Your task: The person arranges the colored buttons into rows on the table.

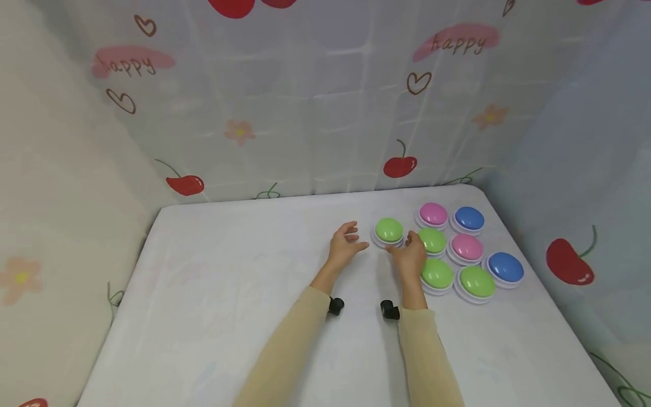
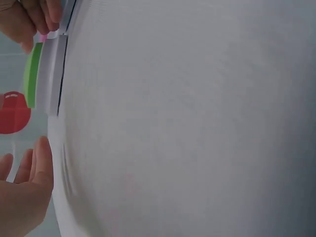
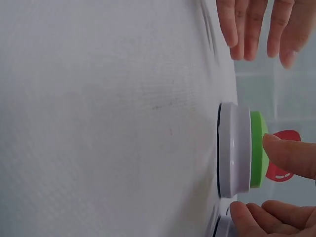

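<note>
A green push button with a white base point(image 1: 389, 229) stands on the white table, a little left of the other buttons. To its left my left hand point(image 1: 344, 247) hovers with fingers spread and bent loosely, holding nothing. On its right is my right hand point(image 1: 409, 259), thumb and fingers apart. In the right wrist view, the right thumb point(image 3: 289, 155) overlaps the edge of the green dome point(image 3: 257, 150), while the fingers point(image 3: 266, 219) are beside the base. The left wrist view has the same button point(image 2: 47, 74) between both hands.
Right of the hands, several more buttons sit close together: pink point(image 1: 433, 213) and blue point(image 1: 469, 218) at the back, pink point(image 1: 467, 247) and green point(image 1: 432, 240) mid-cluster, green point(image 1: 477, 281) and blue point(image 1: 506, 267) nearer. A printed curtain point(image 1: 315, 113) hangs behind the table point(image 1: 203, 282).
</note>
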Demonstrator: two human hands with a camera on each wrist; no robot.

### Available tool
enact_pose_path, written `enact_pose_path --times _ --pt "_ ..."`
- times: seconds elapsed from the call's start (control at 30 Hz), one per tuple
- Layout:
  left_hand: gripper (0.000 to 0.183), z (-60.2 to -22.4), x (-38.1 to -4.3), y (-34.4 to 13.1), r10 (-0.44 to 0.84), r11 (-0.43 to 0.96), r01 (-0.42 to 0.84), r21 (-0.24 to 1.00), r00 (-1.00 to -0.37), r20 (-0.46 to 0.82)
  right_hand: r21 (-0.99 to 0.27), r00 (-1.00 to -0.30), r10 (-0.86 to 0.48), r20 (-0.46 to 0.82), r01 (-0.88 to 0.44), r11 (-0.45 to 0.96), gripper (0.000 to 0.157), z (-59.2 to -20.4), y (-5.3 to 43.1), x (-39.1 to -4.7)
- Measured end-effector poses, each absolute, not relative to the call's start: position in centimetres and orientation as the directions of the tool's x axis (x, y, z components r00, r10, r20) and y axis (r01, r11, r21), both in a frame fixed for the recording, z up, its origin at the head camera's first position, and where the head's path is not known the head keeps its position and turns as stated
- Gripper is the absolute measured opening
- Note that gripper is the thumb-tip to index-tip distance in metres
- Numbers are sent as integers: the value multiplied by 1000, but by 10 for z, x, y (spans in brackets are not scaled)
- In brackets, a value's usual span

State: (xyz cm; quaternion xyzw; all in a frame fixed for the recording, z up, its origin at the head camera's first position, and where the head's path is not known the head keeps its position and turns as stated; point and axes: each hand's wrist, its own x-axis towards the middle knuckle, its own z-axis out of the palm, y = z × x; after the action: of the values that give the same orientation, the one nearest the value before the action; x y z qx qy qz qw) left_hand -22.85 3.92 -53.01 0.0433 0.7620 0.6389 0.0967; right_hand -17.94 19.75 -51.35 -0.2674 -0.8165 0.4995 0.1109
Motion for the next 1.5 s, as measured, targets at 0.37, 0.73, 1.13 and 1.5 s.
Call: enact_pose_path --times 0.37,0.73,1.13,1.5 --pt "64 -541 -252 60 222 341 -92 936 -959 -175 -849 -867 492 -84 321 420 71 -524 191 -190" --pt "61 -542 -256 69 289 478 -13 878 -942 -171 -868 -866 499 -34 273 415 65 -529 189 -189" --pt "64 -536 -245 60 284 339 7 941 -954 -95 -913 -892 452 -1 185 363 64 -521 200 -175" --pt "60 -520 -229 36 239 117 44 992 -971 15 -957 -890 446 95 41 286 64 -517 186 -166"
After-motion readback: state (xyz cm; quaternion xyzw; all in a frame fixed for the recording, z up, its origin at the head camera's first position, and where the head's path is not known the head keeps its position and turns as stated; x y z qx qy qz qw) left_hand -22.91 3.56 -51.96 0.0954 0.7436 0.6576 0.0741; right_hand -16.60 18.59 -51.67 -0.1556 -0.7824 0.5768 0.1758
